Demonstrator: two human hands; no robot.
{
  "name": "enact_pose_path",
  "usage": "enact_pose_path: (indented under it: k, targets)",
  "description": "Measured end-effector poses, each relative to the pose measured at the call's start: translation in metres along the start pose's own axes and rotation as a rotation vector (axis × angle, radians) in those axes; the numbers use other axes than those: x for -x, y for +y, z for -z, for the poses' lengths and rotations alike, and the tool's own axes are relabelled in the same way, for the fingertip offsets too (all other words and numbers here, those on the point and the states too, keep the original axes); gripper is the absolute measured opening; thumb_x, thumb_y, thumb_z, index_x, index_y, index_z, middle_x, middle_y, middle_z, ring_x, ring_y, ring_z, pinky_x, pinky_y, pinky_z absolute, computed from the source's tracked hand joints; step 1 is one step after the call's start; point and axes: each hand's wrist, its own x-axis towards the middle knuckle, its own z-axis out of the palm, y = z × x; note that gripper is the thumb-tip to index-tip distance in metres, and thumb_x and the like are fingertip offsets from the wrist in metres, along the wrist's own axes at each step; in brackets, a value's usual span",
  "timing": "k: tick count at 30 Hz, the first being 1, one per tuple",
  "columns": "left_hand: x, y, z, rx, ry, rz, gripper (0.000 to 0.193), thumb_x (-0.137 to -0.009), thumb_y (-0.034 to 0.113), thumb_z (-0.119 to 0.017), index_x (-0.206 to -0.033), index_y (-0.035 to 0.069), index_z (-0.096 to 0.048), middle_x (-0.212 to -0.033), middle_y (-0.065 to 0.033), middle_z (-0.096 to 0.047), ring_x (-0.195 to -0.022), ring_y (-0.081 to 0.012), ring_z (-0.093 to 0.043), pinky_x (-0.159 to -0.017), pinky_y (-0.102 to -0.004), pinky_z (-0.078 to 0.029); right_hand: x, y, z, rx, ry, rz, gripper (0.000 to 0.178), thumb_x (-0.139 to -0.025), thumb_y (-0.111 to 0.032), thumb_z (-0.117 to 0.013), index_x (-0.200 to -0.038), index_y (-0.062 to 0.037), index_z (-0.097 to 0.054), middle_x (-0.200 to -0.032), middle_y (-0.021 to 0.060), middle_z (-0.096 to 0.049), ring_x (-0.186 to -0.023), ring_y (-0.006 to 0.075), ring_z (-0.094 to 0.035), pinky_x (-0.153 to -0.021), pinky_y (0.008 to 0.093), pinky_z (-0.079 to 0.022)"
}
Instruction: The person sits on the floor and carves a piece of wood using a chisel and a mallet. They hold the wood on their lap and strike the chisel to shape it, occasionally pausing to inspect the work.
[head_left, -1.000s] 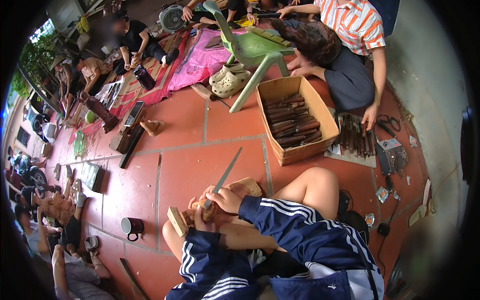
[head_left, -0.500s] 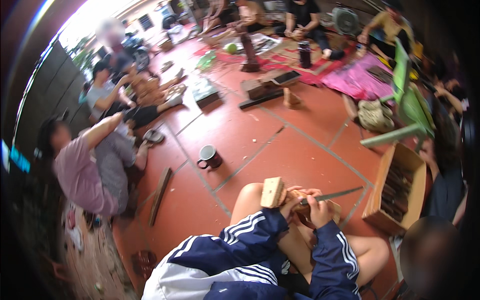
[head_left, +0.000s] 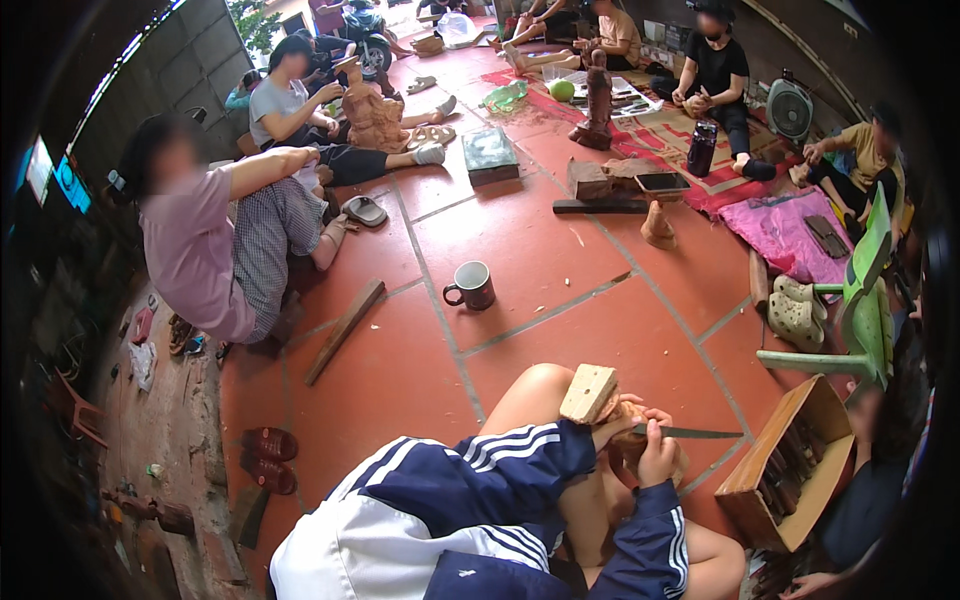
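While my left hand (head_left: 612, 430) is wrapped around a reddish-brown carved wooden piece (head_left: 621, 408) with a pale, squared block (head_left: 589, 393) at one end, my right hand (head_left: 657, 460) is clamped, thumb uppermost, on the inner end of a flat, grey, tapering metal file (head_left: 699, 433). The carving sits over my lap, its block jutting up and left, its long axis slanting down and right beneath my hands; they hide where it finishes. My left hand is nearer that block. The file points right, its tip toward an open tan box (head_left: 757, 452) of dark, slender tools; I cannot tell whether its inner end touches the wood.
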Motion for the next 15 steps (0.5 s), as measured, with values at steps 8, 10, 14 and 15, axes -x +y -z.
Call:
enact_pose_path:
  k: [8, 10, 14, 15]
  targets:
    - [0.002, 0.004, -0.001, 0.014, -0.052, -0.03, 0.036, -0.079, 0.009, -0.059, -0.112, 0.005, -0.044, -0.1, -0.0061, -0.054, -0.098, -0.0142, -0.052, -0.083, -0.0261, -0.045, -0.001, 0.001, 0.005, -0.061, -0.007, -0.091, 0.017, -0.087, -0.01, -0.039, -0.085, 0.0021, -0.051, -0.096, 0.0081, -0.053, -0.09, 0.0162, -0.05, -0.084, 0.0274, -0.036]
    - [0.002, 0.002, 0.0, -0.041, -0.03, -0.039, 0.036, -0.079, 0.009, -0.059, -0.111, 0.005, -0.044, -0.099, -0.0056, -0.054, -0.096, -0.0135, -0.052, -0.081, -0.0257, -0.045, -0.002, 0.01, 0.005, -0.092, -0.005, -0.055, 0.021, -0.087, -0.012, -0.037, -0.088, 0.0029, -0.052, -0.095, 0.0084, -0.054, -0.089, 0.0162, -0.05, -0.084, 0.0273, -0.037]
    - [0.006, 0.002, -0.004, -0.026, -0.028, -0.065, 0.035, -0.079, 0.011, -0.06, -0.11, 0.006, -0.045, -0.097, -0.005, -0.055, -0.093, -0.0121, -0.052, -0.077, -0.0245, -0.045, 0.0, 0.017, 0.011, -0.176, 0.012, -0.081, 0.024, -0.089, -0.015, -0.036, -0.09, 0.0033, -0.052, -0.094, 0.0084, -0.054, -0.09, 0.0155, -0.049, -0.084, 0.0271, -0.036]
    - [0.006, 0.001, -0.002, -0.057, -0.022, -0.056, 0.035, -0.079, 0.012, -0.06, -0.11, 0.006, -0.045, -0.097, -0.005, -0.055, -0.093, -0.0119, -0.052, -0.077, -0.0244, -0.045, 0.001, 0.02, 0.011, -0.146, 0.028, -0.079, 0.025, -0.089, -0.015, -0.036, -0.09, 0.0031, -0.052, -0.094, 0.0082, -0.054, -0.09, 0.0153, -0.049, -0.084, 0.0269, -0.036]
